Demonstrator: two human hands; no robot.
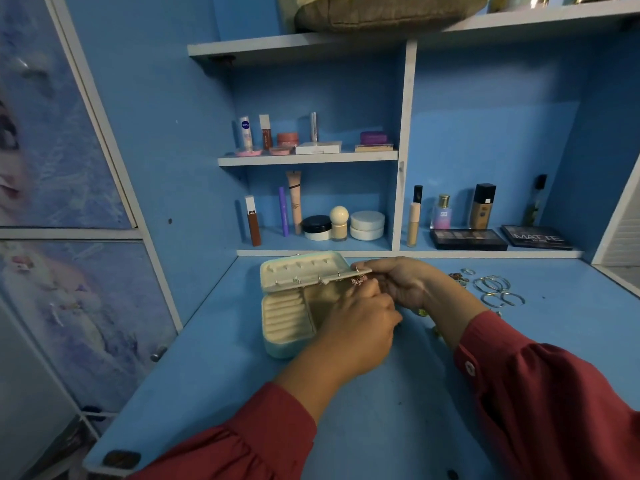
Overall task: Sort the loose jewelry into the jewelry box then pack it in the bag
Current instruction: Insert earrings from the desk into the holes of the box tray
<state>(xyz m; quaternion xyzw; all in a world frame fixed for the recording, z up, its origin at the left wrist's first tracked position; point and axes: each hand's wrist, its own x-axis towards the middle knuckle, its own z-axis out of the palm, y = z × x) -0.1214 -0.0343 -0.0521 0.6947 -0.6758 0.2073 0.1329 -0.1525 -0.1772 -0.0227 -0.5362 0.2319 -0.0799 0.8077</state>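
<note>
Writing: we read "NIVEA" on the white tube (pixel 245 132) and "MATTE" on the black palette (pixel 536 237).
Right hand (pixel 403 284): we see it pinching the jewelry box (pixel 281 320) flap.
Left hand (pixel 360 327): we see its fingertips pinching a butterfly earring (pixel 358 280).

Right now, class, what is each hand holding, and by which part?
Both hands, left and right, pinch a small butterfly-shaped jewel at the box's hook strip; which part each holds cannot be told.
</note>
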